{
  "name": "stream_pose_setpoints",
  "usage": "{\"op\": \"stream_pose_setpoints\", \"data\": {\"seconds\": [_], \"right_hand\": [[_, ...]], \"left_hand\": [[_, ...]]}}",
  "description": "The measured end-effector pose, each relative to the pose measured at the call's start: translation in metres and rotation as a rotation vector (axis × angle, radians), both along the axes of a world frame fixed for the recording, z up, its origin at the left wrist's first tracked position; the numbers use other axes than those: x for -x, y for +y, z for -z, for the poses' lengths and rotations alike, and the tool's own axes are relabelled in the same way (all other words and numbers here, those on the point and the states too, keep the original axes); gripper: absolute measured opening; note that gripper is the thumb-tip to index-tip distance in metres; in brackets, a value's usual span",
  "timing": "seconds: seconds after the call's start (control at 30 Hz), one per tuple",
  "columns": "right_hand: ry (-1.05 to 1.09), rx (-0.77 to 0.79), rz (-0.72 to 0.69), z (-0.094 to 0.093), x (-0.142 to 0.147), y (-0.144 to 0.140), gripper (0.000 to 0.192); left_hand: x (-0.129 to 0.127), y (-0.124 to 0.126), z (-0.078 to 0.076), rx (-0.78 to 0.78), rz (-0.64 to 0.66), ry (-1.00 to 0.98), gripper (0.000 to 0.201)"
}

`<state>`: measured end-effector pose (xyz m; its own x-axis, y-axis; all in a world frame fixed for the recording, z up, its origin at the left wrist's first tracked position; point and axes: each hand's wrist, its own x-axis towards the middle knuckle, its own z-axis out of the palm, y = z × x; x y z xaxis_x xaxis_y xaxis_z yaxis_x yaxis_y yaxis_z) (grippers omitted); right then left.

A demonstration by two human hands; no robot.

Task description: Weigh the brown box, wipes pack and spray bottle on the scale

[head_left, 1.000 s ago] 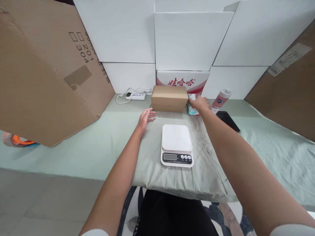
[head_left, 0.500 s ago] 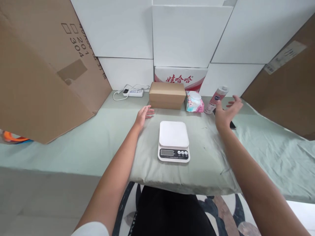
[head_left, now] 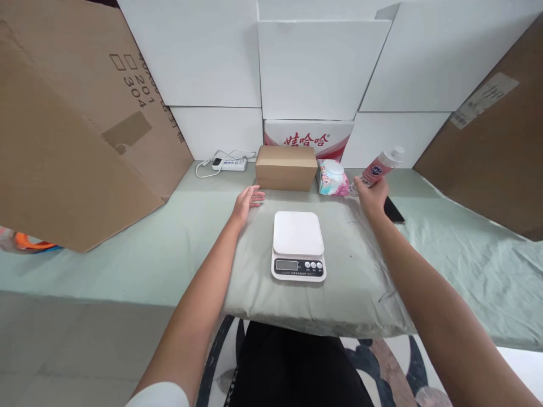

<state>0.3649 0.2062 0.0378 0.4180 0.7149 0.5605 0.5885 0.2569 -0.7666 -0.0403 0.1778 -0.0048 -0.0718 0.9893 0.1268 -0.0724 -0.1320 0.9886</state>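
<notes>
I'm gripping pink bottle (head_left: 379, 168) in right hand (head_left: 370, 195), tilted; judging light, stiff, slick, best mid-body. Left hand (head_left: 245, 202) lying open, flat on table (head_left: 127, 254).

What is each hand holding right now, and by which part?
The right hand grips the pink bottle around its lower body, tilted, cap up. The left hand holds nothing; it rests flat on the grey cushion.

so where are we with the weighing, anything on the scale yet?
Not yet. The scale sits ready on the grey pad, its platform bare. The right hand grips the pink bottle, tilted, beside the wipes pack. The left hand rests flat on the pad. Bottle, wipes and brown box all remain off the scale.
</notes>
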Motion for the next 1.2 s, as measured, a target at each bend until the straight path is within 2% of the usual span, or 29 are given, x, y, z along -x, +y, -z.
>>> {"op": "stream_pose_setpoints", "data": {"seconds": [0.07,0.17,0.23,0.3,0.4,0.5,0.63,0.7,0.8,0.87,1.0,1.2], "right_hand": [[0.016,-0.020,-0.058,-0.010,0.021,-0.028,0.035],[0.055,0.008,-0.324,-0.028,0.068,-0.078,0.036],[0.078,0.085,-0.497,-0.035,0.101,-0.108,0.035],[0.091,0.201,-0.606,-0.036,0.128,-0.128,0.035],[0.059,0.335,-0.656,-0.027,0.148,-0.140,0.036],[0.009,0.365,-0.657,-0.019,0.153,-0.140,0.037],[-0.074,0.385,-0.645,-0.021,0.149,-0.139,0.040],[-0.093,0.381,-0.633,-0.024,0.142,-0.142,0.051],[-0.045,0.317,-0.569,-0.025,0.128,-0.148,0.082],[0.004,0.282,-0.518,-0.024,0.120,-0.152,0.087],[0.016,0.269,-0.516,-0.026,0.118,-0.158,0.075],[-0.024,0.239,-0.611,-0.037,0.141,-0.152,0.049]], "left_hand": [[0.000,0.000,0.000,-0.001,0.003,0.000,0.056],[0.000,0.000,0.001,-0.009,0.005,0.007,0.054],[0.001,-0.001,0.000,-0.014,0.009,0.017,0.052],[0.001,-0.003,-0.002,-0.013,0.012,0.028,0.052],[0.001,-0.006,-0.005,-0.007,0.010,0.041,0.055],[0.000,-0.008,-0.007,-0.004,0.015,0.049,0.057],[-0.001,-0.008,-0.008,-0.011,0.012,0.044,0.058],[-0.001,-0.008,-0.007,-0.012,0.005,0.036,0.058],[-0.001,-0.007,-0.006,-0.012,0.005,0.034,0.057],[-0.001,-0.005,-0.005,-0.012,0.011,0.039,0.057],[0.000,-0.004,-0.004,-0.014,0.013,0.051,0.059],[0.001,-0.005,-0.005,-0.020,0.012,0.065,0.064]]}}
